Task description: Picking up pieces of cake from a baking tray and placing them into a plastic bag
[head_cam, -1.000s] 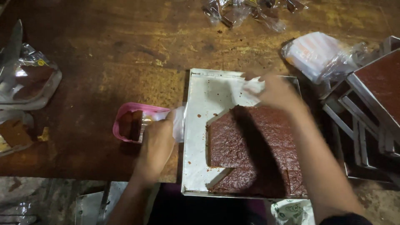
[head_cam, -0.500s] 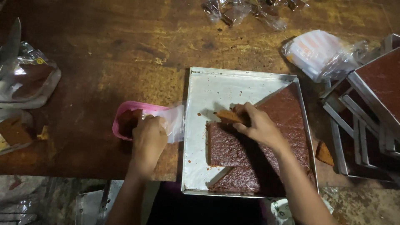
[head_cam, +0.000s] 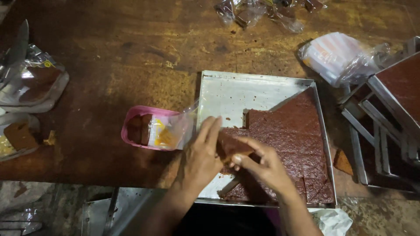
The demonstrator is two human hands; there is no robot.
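A cut piece of brown cake (head_cam: pixel 232 146) is pinched between the fingers of the right hand (head_cam: pixel 262 168) at lower centre, above the metal tray (head_cam: pixel 227 94). The left hand (head_cam: pixel 201 159), fingers together and flat, is laid against it. It is best supported from below and kept level, so that crumbling is avoided

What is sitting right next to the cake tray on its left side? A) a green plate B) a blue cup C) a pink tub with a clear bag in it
C: a pink tub with a clear bag lies on the wooden table, just left of the metal tray of brown cake.
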